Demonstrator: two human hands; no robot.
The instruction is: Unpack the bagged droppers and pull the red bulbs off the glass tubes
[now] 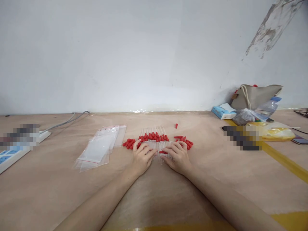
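Observation:
My left hand [143, 158] is closed in a pinch, its fingertips at the tip of what looks like a thin clear dropper tube, hard to make out against the tubes behind. Close beside it, my right hand [178, 156] pinches a red rubber bulb [163, 152], lying sideways between the two hands. Under and behind my fingers lie several clear dropper tubes [166, 146]. Beyond them is a row of droppers with red bulbs [154, 137], their tubes pointing to the wall. Loose red bulbs are heaped by my left hand [128, 143] and by my right [189, 143], partly hidden.
A single red bulb [176, 125] lies farther back. Clear zip bags [98, 147] are stacked at left, near a power strip [26, 147] with a grey cable. On the right are a tissue pack [223, 112], a beige bag [256, 96], plastic packages and a phone [299, 140].

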